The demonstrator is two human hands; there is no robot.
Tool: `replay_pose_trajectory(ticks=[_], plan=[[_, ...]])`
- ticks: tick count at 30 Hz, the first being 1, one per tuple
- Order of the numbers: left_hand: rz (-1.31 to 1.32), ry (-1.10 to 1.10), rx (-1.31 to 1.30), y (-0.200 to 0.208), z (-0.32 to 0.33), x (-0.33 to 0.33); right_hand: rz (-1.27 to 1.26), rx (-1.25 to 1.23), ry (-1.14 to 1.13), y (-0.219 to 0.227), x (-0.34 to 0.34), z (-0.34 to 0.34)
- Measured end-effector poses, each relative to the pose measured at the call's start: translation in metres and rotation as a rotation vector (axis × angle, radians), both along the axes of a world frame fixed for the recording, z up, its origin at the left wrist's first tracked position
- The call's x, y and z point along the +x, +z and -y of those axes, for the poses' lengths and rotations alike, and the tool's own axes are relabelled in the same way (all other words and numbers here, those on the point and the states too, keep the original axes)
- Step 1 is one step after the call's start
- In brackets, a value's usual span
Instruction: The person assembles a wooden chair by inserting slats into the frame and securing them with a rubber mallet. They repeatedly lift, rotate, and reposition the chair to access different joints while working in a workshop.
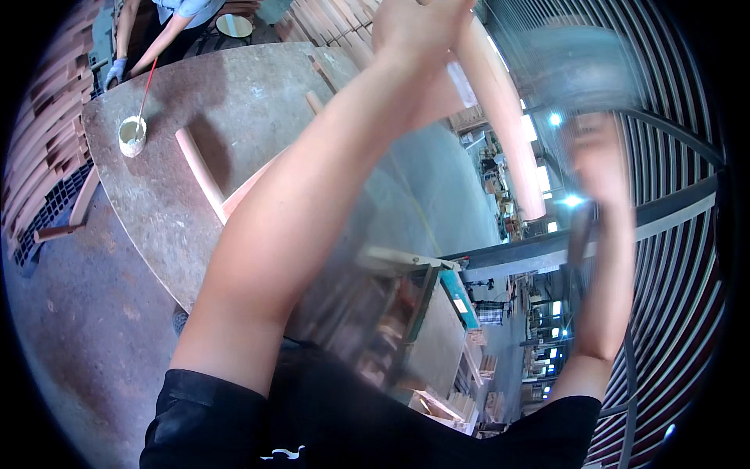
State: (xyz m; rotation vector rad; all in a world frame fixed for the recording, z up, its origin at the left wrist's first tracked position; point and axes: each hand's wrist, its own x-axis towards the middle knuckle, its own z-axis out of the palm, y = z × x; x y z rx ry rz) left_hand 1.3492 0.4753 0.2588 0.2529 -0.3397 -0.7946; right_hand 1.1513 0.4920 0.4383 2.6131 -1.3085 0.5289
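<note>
At the top edge my left hand (418, 31) is closed around a pale wooden piece, partly cut off by the picture. From that hand a rounded wooden leg (508, 129) slants down to the right. On the right my raised right hand (598, 156), smeared by motion, is wrapped round a mallet-like tool. Its wide, blurred head (578, 66) shows above the fist, and a dark handle end sticks out below. Beneath my left forearm, a joined wooden frame piece (201, 173) lies on the grey worktable (258, 90).
A whitish cup (133, 137) with a red-handled brush stands at the table's left edge. Beyond it a co-worker's gloved hand (116, 72) rests near the rim. A round stool (234, 26) and stacked wooden slats (48, 117) surround the table. Lower down stands a cart (437, 332) with wood.
</note>
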Motion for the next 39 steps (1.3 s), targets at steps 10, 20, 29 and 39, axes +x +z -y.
replay_pose_trajectory(ticks=[10, 20, 29, 39], plan=[[0.031, -0.077, -0.079, 0.003, -0.004, -0.008, -0.312, -0.191, 0.003, -0.008, 0.0, -0.012], [-0.078, -0.21, -0.3, 0.008, 0.006, -0.014, -0.201, -0.018, 0.012, -0.022, -0.026, 0.004], [-0.068, -0.303, -0.208, 0.007, 0.015, -0.046, 0.527, 0.212, 0.007, -0.119, -0.205, 0.047], [0.815, 0.407, 0.291, -0.035, 0.013, 0.057, 0.924, 1.1, -0.368, -0.436, -0.402, 0.201]])
